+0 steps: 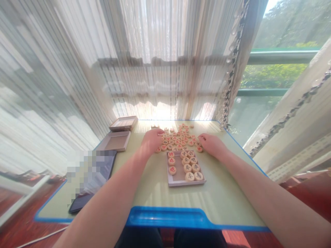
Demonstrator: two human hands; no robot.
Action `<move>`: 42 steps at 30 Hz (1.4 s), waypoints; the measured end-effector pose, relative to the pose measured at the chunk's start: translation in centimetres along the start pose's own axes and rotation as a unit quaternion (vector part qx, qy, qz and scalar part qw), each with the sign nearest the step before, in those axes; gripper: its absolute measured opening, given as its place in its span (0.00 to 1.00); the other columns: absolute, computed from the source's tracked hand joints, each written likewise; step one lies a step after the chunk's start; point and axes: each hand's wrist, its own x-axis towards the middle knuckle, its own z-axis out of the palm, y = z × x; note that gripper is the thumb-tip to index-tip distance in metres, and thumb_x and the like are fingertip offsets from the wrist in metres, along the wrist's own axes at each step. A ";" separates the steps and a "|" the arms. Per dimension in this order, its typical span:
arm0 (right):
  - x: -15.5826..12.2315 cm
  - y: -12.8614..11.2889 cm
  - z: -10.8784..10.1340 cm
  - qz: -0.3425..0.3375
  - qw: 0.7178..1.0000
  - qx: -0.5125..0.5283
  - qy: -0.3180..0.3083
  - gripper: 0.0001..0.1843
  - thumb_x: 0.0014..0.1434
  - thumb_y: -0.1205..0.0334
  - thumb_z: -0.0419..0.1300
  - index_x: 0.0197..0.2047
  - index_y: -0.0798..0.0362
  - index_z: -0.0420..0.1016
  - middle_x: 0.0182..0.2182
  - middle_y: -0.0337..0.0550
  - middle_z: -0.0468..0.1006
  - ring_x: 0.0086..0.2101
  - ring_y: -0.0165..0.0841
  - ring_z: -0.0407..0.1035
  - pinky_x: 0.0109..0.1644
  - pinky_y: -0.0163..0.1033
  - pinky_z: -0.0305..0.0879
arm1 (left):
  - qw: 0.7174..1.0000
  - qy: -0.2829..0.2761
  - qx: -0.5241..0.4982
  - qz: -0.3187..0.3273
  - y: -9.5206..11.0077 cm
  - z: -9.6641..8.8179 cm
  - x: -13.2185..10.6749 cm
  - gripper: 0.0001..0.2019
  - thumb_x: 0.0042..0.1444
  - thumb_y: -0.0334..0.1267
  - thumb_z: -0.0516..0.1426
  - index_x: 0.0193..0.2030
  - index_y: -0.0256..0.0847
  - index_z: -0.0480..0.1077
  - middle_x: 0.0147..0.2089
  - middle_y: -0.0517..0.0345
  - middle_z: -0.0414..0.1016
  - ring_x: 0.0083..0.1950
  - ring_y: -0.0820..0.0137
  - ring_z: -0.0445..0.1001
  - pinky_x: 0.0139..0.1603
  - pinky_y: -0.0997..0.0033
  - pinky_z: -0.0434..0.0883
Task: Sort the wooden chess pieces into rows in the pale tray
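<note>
Wooden Chinese chess pieces (177,141) with red and black characters lie in a loose heap on the table. At the left edge of the heap is my left hand (152,139), its fingers curled together; what they hold, if anything, is hidden. My right hand (212,144) rests at the heap's right edge, thumb and fingers drawn together beside a black-marked piece (198,144); I cannot make out anything between them. Nearer to me sits a shallow cardboard box (178,176). Inside it, red-marked pieces (172,161) form a left column and black-marked pieces (187,168) fill two right columns.
A dark tablet (91,193) lies at the table's left side. Behind it are an open box part (116,142) and another box (124,122). The table (227,196) has a blue rim with a blue trough (167,216) at the front. Curtains (160,79) hang behind.
</note>
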 end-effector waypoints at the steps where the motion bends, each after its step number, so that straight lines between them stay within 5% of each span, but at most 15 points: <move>1: 0.0 -0.1 0.0 -0.006 1.000 0.000 -0.004 0.18 0.61 0.58 0.45 0.39 0.53 0.74 0.39 0.48 0.78 0.39 0.37 0.69 0.40 0.37 0.59 | 0.999 0.035 -0.025 -0.011 -0.1 -0.3 0.1 0.16 0.46 0.29 0.51 0.40 0.41 0.75 0.40 0.55 0.77 0.42 0.65 0.73 0.45 0.68 0.69; 4: -0.1 0.0 0.2 -0.023 1.000 0.013 0.006 0.17 0.61 0.58 0.45 0.41 0.53 0.73 0.41 0.47 0.77 0.41 0.37 0.69 0.42 0.37 0.59 | 0.982 0.158 -0.098 -0.047 -0.6 -1.2 0.4 0.13 0.49 0.31 0.51 0.39 0.39 0.73 0.39 0.54 0.77 0.42 0.67 0.73 0.46 0.68 0.68; 6: 0.0 0.1 0.4 -0.025 0.999 0.022 0.019 0.17 0.60 0.59 0.46 0.43 0.53 0.73 0.42 0.47 0.76 0.42 0.37 0.68 0.44 0.37 0.59 | 0.970 0.179 -0.145 -0.079 -0.9 -1.7 0.6 0.13 0.49 0.32 0.51 0.41 0.39 0.71 0.38 0.54 0.77 0.41 0.68 0.73 0.43 0.69 0.69; 11: 0.1 0.2 0.6 -0.034 0.998 0.043 0.030 0.17 0.60 0.59 0.47 0.46 0.54 0.71 0.40 0.48 0.75 0.42 0.36 0.68 0.47 0.38 0.60 | 0.968 0.138 -0.183 -0.100 -1.2 -1.5 0.6 0.12 0.49 0.37 0.54 0.40 0.40 0.72 0.38 0.54 0.77 0.37 0.68 0.74 0.37 0.72 0.70; 19: -0.1 0.3 1.2 -0.098 0.990 0.088 0.041 0.16 0.58 0.59 0.51 0.45 0.53 0.74 0.43 0.47 0.73 0.44 0.36 0.67 0.50 0.39 0.60 | 0.996 0.059 -0.040 -0.059 -1.3 0.1 0.6 0.16 0.49 0.30 0.53 0.44 0.43 0.73 0.45 0.56 0.76 0.44 0.66 0.74 0.45 0.70 0.69; 25: 3.2 -1.8 1.4 -0.066 0.995 0.040 0.069 0.17 0.55 0.62 0.51 0.45 0.51 0.76 0.47 0.45 0.75 0.47 0.37 0.66 0.53 0.40 0.58 | 0.998 0.054 -0.017 -0.021 -0.8 0.6 0.5 0.16 0.50 0.29 0.50 0.44 0.42 0.73 0.48 0.55 0.75 0.48 0.64 0.72 0.51 0.66 0.67; 36: 8.3 -4.5 0.4 -0.049 0.990 -0.043 -0.126 0.10 0.50 0.58 0.58 0.30 0.53 0.79 0.24 0.42 0.77 0.28 0.33 0.69 0.33 0.34 0.62 | 0.997 0.059 -0.023 -0.035 -1.0 0.0 0.5 0.15 0.50 0.31 0.52 0.44 0.42 0.73 0.46 0.55 0.75 0.47 0.65 0.72 0.49 0.67 0.68; 39: 8.3 -4.2 0.5 -0.040 0.991 -0.015 -0.124 0.12 0.50 0.56 0.59 0.31 0.55 0.77 0.25 0.42 0.77 0.27 0.31 0.68 0.30 0.33 0.61 | 0.998 0.062 -0.011 -0.006 -1.0 0.2 0.8 0.14 0.52 0.32 0.51 0.43 0.41 0.73 0.46 0.55 0.76 0.47 0.66 0.72 0.51 0.67 0.67; 42: 6.8 -4.3 0.3 -0.006 0.996 0.081 -0.043 0.14 0.51 0.55 0.58 0.36 0.56 0.74 0.32 0.44 0.77 0.30 0.31 0.69 0.31 0.33 0.61 | 0.999 0.049 -0.006 0.023 -0.8 0.3 0.9 0.14 0.53 0.33 0.50 0.43 0.41 0.73 0.44 0.56 0.77 0.45 0.67 0.72 0.49 0.69 0.68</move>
